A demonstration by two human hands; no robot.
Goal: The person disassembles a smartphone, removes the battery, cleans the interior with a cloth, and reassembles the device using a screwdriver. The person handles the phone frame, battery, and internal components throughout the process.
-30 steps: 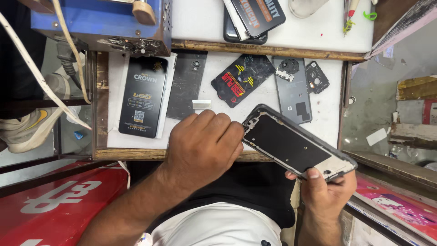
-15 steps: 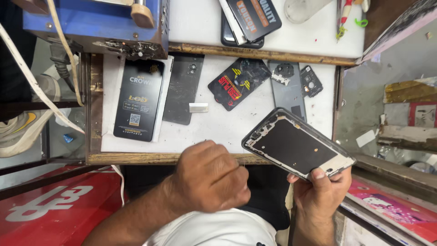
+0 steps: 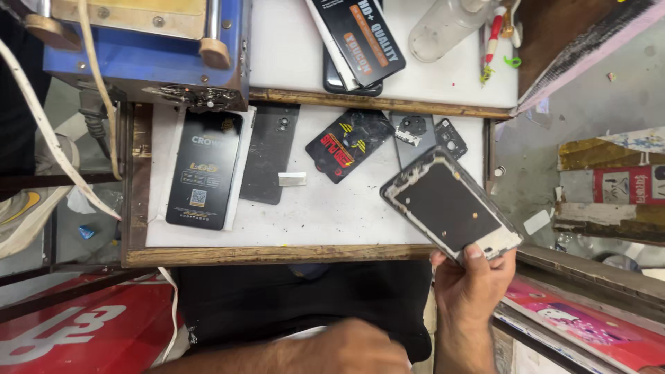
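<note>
1. Since the earlier frames, L hand point(image 3: 346, 346) is pulling back off the worktop toward the body; it's now sitting low at the bottom edge, blurred, touching nothing. Open or clenched: can't tell.
2. R hand point(image 3: 474, 294) is grasping the phone frame point(image 3: 450, 204) by its near bottom corner, thumb lying on the rim, fingers wrapping underneath. Frame is tilting diagonally, hovering over the right end of the white worktop point(image 3: 325, 215), dark inner plate facing up.
3. Judgement re technique: a one-corner pinch is leaving the long frame unsupported; bringing the second hand under the far edge, w/ pressure on the rim and not on the dark plate, looks like the safer hold. Keeping it over the worktop, not past the wooden edge point(image 3: 277, 255), is limiting drop risk.
4. Mid-bench: a black retail box point(image 3: 202, 170) is lying at left, a dark back panel point(image 3: 270, 152) just beside it, and a small white strip point(image 3: 291, 179) is touching that panel's right side.
5. Farther: a black-and-red printed case point(image 3: 348, 144) and a grey phone body w/ camera cut-outs point(image 3: 415, 131) are lying near the frame's far end.
6. Farthest: a blue machine point(image 3: 149, 48) is standing at top left; a boxed item point(image 3: 357, 38) and a clear bottle point(image 3: 447, 28) are resting on the upper shelf.
</note>
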